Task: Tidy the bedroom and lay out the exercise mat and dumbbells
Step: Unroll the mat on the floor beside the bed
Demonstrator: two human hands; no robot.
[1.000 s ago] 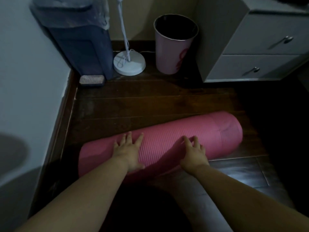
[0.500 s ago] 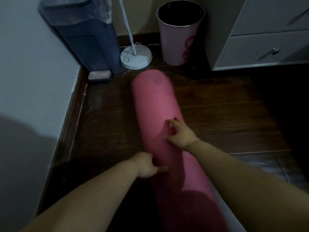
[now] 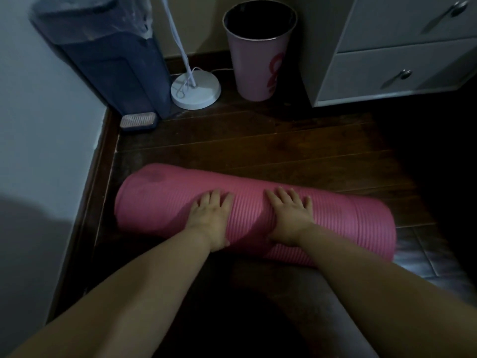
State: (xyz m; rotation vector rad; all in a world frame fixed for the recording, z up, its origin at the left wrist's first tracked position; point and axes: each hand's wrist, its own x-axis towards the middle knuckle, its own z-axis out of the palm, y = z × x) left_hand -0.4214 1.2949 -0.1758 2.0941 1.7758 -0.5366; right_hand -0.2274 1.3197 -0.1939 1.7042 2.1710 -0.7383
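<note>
Head cam, looks fwd/down, close over floor by wall.

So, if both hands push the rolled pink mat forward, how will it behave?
The rolled pink mat lies on its round side on the smooth wooden floor, so it will probably roll easily. Its ribbed foam looks soft and light. The left hand and right hand rest flat on it, probably gripping well.
</note>
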